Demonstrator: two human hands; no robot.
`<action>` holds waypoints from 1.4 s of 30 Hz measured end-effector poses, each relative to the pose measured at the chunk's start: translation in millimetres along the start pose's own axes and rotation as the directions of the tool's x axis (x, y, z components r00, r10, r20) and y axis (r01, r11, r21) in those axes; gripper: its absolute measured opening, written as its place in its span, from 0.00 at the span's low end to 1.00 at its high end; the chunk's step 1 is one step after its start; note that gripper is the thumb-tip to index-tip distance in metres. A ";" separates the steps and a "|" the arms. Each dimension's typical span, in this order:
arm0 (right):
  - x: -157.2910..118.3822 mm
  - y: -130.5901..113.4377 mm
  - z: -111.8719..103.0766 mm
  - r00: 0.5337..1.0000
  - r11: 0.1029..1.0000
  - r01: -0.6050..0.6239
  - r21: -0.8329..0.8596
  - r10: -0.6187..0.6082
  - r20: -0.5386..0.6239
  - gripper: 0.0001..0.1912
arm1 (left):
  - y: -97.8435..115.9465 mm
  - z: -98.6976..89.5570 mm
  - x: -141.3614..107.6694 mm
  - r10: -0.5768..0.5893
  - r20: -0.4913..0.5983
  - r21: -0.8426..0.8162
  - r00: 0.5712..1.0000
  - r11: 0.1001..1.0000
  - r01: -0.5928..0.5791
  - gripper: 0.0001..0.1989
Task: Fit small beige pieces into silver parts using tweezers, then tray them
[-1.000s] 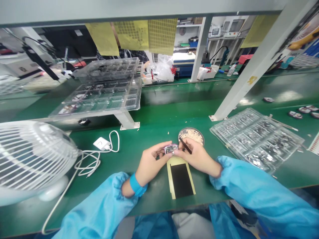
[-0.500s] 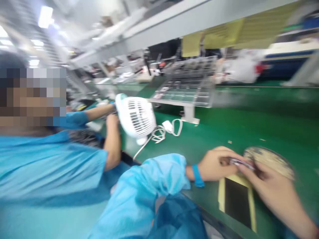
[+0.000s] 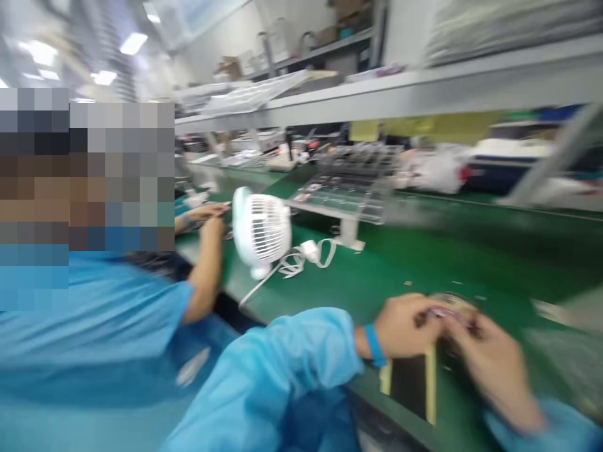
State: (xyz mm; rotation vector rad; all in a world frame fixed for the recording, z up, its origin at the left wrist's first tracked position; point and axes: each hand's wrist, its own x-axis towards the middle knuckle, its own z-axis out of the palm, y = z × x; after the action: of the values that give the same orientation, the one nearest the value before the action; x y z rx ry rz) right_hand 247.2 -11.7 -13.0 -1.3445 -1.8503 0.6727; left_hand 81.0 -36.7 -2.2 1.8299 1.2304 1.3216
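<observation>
Between my two hands is a small, thin, shiny part (image 3: pixel 441 311) with a purplish gleam; blur hides its exact kind. My left hand (image 3: pixel 402 326), with a blue band at the wrist, pinches it from the left. From the other side my right hand (image 3: pixel 497 361) closes on it, fingers bent and touching the left ones. A round, pale dish (image 3: pixel 455 300) shows partly behind the fingers. Below the hands, a black rectangular pad (image 3: pixel 409 386) edged with yellow tape lies on the green bench mat (image 3: pixel 358 295).
A white fan (image 3: pixel 264 229) stands to the left, with its coiled cable (image 3: pixel 294 263) and plug beside it. Behind is a clear slotted rack (image 3: pixel 343 188) on a stand. Close on the left sits a co-worker in a blue smock (image 3: pixel 117 320). A grey shelf (image 3: pixel 339 103) runs above the bench.
The view has swung, bringing more of the upper shelf and the right side of the bench into sight. Both hands stay together on the small part, and the right sleeve now shows.
</observation>
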 end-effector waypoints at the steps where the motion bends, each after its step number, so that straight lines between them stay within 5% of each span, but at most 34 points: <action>1: 1.8 -6.3 -1.3 1.000 0.993 -0.021 0.117 0.021 0.007 0.17 | 1.4 0.7 2.5 -0.057 -0.011 -0.042 0.998 0.998 0.056 0.15; 3: 9.4 -13.9 -5.9 0.998 0.972 -0.007 0.236 -0.006 0.055 0.17 | 1.8 1.7 9.4 -0.186 0.014 -0.153 0.982 0.971 0.186 0.13; 6: 16.9 -16.6 -21.2 1.000 0.947 -0.017 0.319 0.018 -0.002 0.16 | 3.8 1.6 17.1 -0.189 0.090 -0.231 0.978 0.951 0.205 0.13; 9: 6.9 -21.5 -39.5 0.989 0.946 0.030 0.322 0.019 -0.146 0.15 | 14.1 -1.2 13.9 -0.074 0.118 -0.080 0.990 0.993 0.084 0.10; 12: -10.2 -27.3 -53.4 0.982 0.939 0.175 0.296 -0.144 -0.124 0.11 | 25.8 -1.1 7.6 0.061 0.195 0.041 0.979 0.997 -0.070 0.11; 21: -52.4 -9.6 -83.6 0.901 0.897 0.416 0.147 -0.385 -0.199 0.06 | 42.5 25.4 5.2 0.216 0.281 0.067 0.935 0.968 -0.244 0.12; 29: -68.9 6.9 -107.1 0.905 0.928 0.370 -0.053 -0.372 -0.208 0.07 | 59.4 50.4 21.7 0.273 0.385 0.167 0.882 0.919 -0.357 0.12; 36: -38.7 16.3 -112.3 0.895 0.924 0.366 -0.108 -0.381 -0.230 0.08 | 66.6 50.9 58.3 0.179 0.431 0.222 0.884 0.929 -0.297 0.11; 42: -15.9 18.0 -112.0 0.936 0.950 0.300 -0.089 -0.311 -0.162 0.06 | 56.2 50.1 79.9 0.138 0.438 0.243 0.888 0.933 -0.265 0.12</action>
State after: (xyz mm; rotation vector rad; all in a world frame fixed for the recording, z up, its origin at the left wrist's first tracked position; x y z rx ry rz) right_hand 350.6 -22.2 35.1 -1.0817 -1.8951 0.3261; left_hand 154.6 15.5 60.3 2.3603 1.0642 0.8034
